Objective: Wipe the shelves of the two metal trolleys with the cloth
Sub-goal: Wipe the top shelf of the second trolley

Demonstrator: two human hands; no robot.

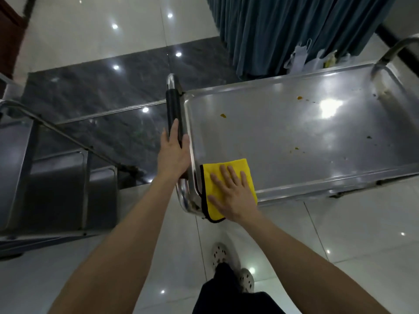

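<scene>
A metal trolley's top shelf [294,132] fills the right half of the view, marked with orange and dark stains. A folded yellow cloth [235,168] with a black edge lies on its near left corner. My right hand [233,193] presses flat on the cloth, fingers straight and spread. My left hand [173,155] holds the trolley's black handle grip [173,107], thumb on the shelf side. A second metal trolley [56,177] stands at the left, seen from above with its lower shelves showing.
A dark teal curtain [283,30] hangs behind the trolley, with white plastic bags [303,57] at its foot. The floor is glossy white tile with a dark marble band [113,87]. My feet in white shoes [226,264] stand below the trolley's corner.
</scene>
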